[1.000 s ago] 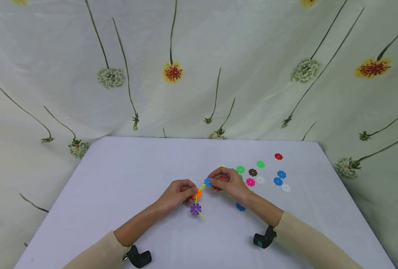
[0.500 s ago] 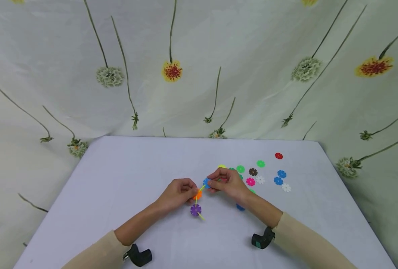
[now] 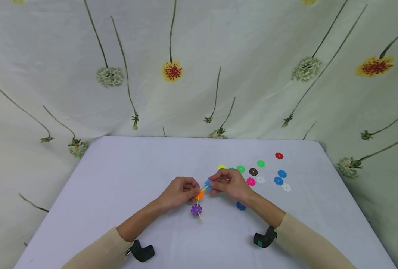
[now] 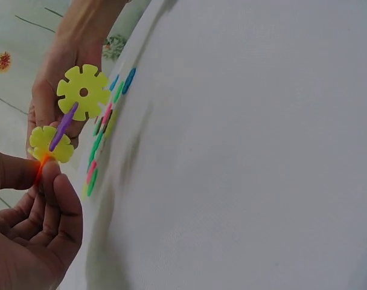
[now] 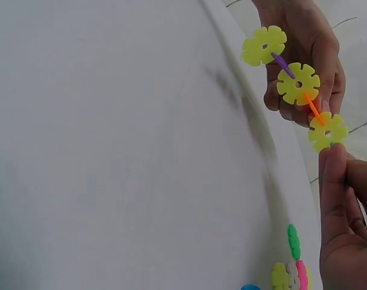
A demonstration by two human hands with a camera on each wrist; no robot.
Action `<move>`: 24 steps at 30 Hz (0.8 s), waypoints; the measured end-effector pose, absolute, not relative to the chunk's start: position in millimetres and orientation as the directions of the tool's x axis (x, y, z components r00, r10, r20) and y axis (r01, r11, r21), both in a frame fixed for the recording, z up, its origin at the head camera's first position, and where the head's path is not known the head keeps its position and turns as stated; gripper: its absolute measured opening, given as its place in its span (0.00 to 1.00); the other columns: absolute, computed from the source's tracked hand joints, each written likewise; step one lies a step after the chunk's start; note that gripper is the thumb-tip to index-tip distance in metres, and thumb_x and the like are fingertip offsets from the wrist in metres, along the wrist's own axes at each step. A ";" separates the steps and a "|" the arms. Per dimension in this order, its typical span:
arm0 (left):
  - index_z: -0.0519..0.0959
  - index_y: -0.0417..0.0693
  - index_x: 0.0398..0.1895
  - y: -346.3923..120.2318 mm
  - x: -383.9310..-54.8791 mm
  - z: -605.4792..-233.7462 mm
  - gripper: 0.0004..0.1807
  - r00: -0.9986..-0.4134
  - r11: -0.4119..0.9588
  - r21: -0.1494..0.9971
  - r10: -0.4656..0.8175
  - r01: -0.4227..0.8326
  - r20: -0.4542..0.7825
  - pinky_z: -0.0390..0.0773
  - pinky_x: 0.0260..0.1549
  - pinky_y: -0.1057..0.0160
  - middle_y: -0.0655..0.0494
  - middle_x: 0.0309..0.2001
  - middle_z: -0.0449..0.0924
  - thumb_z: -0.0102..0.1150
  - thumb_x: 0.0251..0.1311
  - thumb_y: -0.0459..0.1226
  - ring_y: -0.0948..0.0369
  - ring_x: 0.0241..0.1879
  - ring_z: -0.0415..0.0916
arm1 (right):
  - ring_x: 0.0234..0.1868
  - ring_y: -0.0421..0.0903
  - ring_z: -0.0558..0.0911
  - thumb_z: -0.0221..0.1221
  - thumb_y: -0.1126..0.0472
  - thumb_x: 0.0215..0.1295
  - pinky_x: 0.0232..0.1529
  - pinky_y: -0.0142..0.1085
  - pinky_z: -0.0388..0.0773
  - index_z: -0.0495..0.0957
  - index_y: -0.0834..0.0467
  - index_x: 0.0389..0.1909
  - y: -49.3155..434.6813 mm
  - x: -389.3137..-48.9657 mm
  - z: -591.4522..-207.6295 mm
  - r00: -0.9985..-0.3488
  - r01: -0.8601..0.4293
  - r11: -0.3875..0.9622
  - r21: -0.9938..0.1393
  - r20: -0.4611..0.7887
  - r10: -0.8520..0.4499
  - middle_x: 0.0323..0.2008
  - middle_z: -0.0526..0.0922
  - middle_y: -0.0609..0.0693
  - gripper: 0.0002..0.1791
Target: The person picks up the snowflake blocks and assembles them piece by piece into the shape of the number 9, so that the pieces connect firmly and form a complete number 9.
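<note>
A chain of flower-shaped plastic discs slotted edge to edge is held up between both hands over the table. My left hand (image 3: 180, 192) pinches the orange disc (image 4: 41, 170) between thumb and forefinger. Thumb and fingers of my right hand (image 3: 232, 184) grip the blue disc (image 3: 207, 183) at the chain's upper end. Between these two sits a yellow disc (image 5: 318, 135), seen edge-on from the head. Below the orange one hang another yellow disc (image 5: 287, 92), a purple disc (image 3: 196, 210) and an end yellow disc (image 4: 94, 95). Fingertips mostly cover the blue disc in the right wrist view.
Loose discs lie on the white table (image 3: 135, 160) to the right, among them a red disc (image 3: 279, 155), a brown disc (image 3: 253, 172), a pink disc (image 3: 251, 181) and a white disc (image 3: 286, 187). A dark blue disc (image 3: 241, 206) lies under the right forearm. A flowered cloth (image 3: 199, 93) hangs behind.
Both hands have shifted very slightly, the left one a little up and right. The chain's lower end has swung slightly left. Both grips stay the same.
</note>
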State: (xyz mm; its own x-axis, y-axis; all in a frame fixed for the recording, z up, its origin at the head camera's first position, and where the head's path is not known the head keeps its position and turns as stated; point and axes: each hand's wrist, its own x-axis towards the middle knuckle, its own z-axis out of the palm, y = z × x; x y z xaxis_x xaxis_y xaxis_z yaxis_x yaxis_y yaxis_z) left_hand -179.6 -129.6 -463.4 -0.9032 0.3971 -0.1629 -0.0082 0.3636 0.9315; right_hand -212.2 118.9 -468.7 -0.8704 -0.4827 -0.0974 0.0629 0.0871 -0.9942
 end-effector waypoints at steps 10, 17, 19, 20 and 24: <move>0.83 0.35 0.49 -130.9 -177.4 -467.9 0.13 -0.878 0.232 0.964 0.424 -0.133 -0.223 0.91 0.44 0.58 0.49 0.36 0.92 0.65 0.73 0.38 0.59 0.35 0.90 | 0.42 0.50 0.93 0.61 0.64 0.78 0.52 0.36 0.90 0.83 0.62 0.63 131.1 -214.9 -463.7 -0.841 0.026 0.116 -0.993 -0.084 -0.535 0.47 0.88 0.66 0.17; 0.81 0.34 0.51 -123.9 -179.0 -463.1 0.16 -0.861 0.200 0.973 0.469 -0.113 -0.196 0.91 0.46 0.58 0.51 0.37 0.89 0.62 0.77 0.41 0.58 0.36 0.88 | 0.39 0.44 0.90 0.61 0.64 0.78 0.48 0.37 0.90 0.79 0.66 0.59 129.1 -213.3 -461.9 -0.818 0.012 0.118 -0.993 -0.077 -0.570 0.44 0.88 0.64 0.15; 0.81 0.35 0.50 -121.0 -180.5 -461.3 0.15 -0.878 0.198 0.976 0.447 -0.090 -0.171 0.90 0.45 0.61 0.52 0.36 0.88 0.62 0.77 0.41 0.59 0.36 0.86 | 0.38 0.45 0.90 0.61 0.64 0.78 0.48 0.38 0.91 0.76 0.68 0.56 126.6 -212.1 -461.0 -0.807 0.013 0.100 -0.995 -0.069 -0.586 0.42 0.87 0.65 0.14; 0.80 0.35 0.49 -119.8 -181.2 -460.6 0.14 -0.886 0.197 0.977 0.434 -0.082 -0.162 0.90 0.44 0.63 0.51 0.36 0.87 0.62 0.77 0.41 0.59 0.35 0.85 | 0.39 0.45 0.91 0.61 0.65 0.78 0.48 0.39 0.91 0.74 0.68 0.55 125.3 -211.5 -460.6 -0.802 0.015 0.093 -0.996 -0.067 -0.593 0.42 0.87 0.66 0.13; 0.80 0.36 0.48 -116.8 -181.8 -458.2 0.12 -0.901 0.199 0.978 0.407 -0.071 -0.148 0.87 0.42 0.67 0.52 0.33 0.85 0.63 0.75 0.39 0.60 0.34 0.82 | 0.38 0.45 0.91 0.61 0.66 0.78 0.47 0.38 0.91 0.70 0.69 0.52 122.0 -208.6 -460.5 -0.791 0.029 0.068 -0.997 -0.064 -0.608 0.43 0.85 0.73 0.12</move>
